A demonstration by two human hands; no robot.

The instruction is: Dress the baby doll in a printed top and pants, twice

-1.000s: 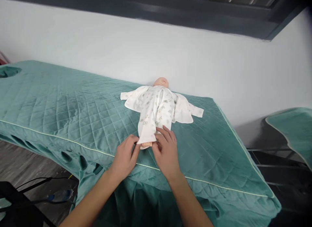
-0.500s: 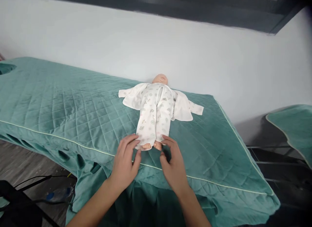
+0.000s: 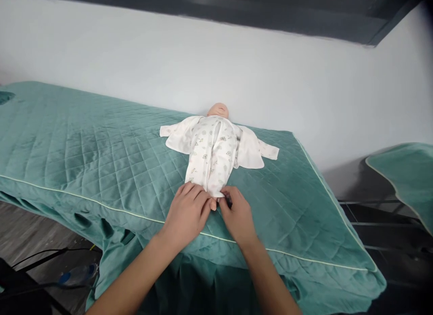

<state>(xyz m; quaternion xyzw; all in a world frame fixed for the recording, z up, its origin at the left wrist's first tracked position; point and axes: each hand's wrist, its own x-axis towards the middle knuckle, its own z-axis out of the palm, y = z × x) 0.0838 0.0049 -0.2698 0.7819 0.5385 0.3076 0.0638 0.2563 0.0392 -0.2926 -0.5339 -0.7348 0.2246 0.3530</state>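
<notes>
A baby doll (image 3: 218, 110) lies on its back, head toward the wall, on a green quilted bed cover (image 3: 128, 157). White trousers (image 3: 213, 157) with small animal prints cover its body and legs, and a white top (image 3: 250, 148) spreads out at both sides. My left hand (image 3: 189, 211) is closed over the lower end of the left trouser leg, hiding that foot. One small foot (image 3: 213, 204) shows between my hands. At the other trouser leg's hem, my right hand (image 3: 237, 214) pinches the cloth between thumb and fingers.
A white wall (image 3: 203, 62) stands behind the bed, under a dark ledge (image 3: 237, 17). To the right is a green-covered seat (image 3: 406, 170) near dark metal bars. A plastic bottle (image 3: 77, 274) and cables lie on the floor at left.
Both hands have closed on the trouser hems, where they were spread before. The trouser legs are drawn closer together, and the left hand has moved right over the foot.
</notes>
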